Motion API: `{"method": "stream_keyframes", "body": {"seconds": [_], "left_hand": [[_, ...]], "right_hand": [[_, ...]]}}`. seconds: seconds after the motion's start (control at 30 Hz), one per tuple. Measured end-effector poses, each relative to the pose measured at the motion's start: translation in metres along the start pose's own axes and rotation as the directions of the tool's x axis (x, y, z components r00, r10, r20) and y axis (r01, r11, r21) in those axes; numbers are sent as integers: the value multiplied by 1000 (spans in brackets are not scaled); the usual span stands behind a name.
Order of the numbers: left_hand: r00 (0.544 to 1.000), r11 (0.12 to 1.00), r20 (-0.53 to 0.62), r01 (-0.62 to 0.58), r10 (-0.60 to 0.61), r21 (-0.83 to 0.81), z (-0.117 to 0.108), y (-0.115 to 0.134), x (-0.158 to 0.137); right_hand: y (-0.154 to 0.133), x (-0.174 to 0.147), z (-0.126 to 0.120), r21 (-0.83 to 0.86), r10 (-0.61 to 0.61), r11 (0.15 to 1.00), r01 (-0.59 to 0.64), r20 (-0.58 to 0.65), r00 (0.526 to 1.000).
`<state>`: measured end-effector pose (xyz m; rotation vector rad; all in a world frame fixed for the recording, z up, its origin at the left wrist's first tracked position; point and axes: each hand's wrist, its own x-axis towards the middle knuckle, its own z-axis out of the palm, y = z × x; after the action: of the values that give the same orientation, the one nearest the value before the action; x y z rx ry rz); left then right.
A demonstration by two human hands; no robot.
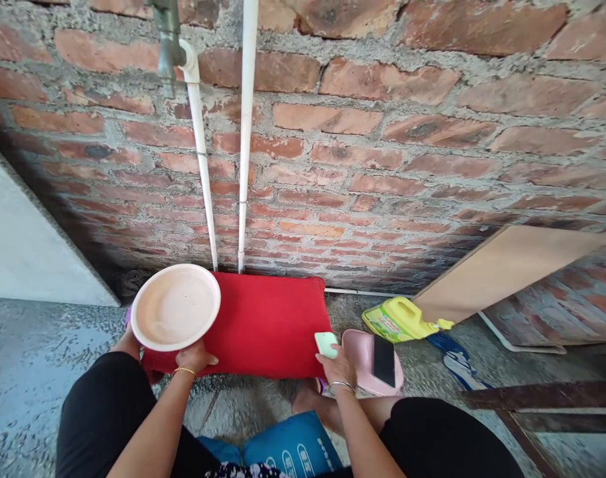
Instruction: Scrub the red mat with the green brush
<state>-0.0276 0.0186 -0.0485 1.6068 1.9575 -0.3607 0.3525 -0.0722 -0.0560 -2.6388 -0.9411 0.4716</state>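
My left hand (196, 356) is at the near rim of a pale pink basin (183, 302), its fingers tucked under the rim and its thumb pointing right. The basin sits over the left end of a red cloth (270, 325) spread out before me. My right hand (338, 367) grips a pale green bar of soap (326, 344) above the cloth's right edge. Just right of that hand, a pink plastic tray (358, 355) holds a flat black rectangular object (383, 360).
A yellow detergent jug (402, 320) lies by the brick wall (332, 159), near a blue and white shoe (459, 362). White pipes (247, 133) and a tap (168, 46) run down the wall. Boards (512, 269) lean at right. A blue bag (293, 445) is below me on the wet floor (28, 372).
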Motion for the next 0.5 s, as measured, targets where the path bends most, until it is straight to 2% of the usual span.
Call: {"method": "stream_keyframes", "body": {"seconds": [0.07, 0.1, 0.17, 0.23, 0.3, 0.4, 0.5], "left_hand": [[1000, 1000, 20, 17, -17, -1, -7, 5, -8], [999, 1000, 31, 27, -27, 0, -10, 8, -10], [998, 999, 49, 44, -44, 4, -14, 11, -12], [998, 999, 50, 40, -40, 8, -16, 12, -12], [999, 1000, 46, 26, -27, 13, -17, 12, -11], [997, 999, 67, 47, -48, 17, -15, 12, -9], [994, 997, 76, 72, -73, 23, -11, 11, -4]], "right_hand": [[-1, 9, -5, -14, 54, 998, -55, -79, 995], [-9, 11, -4, 4, 35, 999, -35, -82, 996], [-37, 7, 7, 47, -85, 995, 87, -43, 995], [-79, -6, 27, 73, -236, 970, 232, 43, 971], [-129, -23, 50, 86, -352, 935, 343, 122, 928], [-200, -45, 77, 89, -519, 854, 512, 193, 833], [-245, -52, 92, 35, -613, 775, 631, 279, 739]]}}
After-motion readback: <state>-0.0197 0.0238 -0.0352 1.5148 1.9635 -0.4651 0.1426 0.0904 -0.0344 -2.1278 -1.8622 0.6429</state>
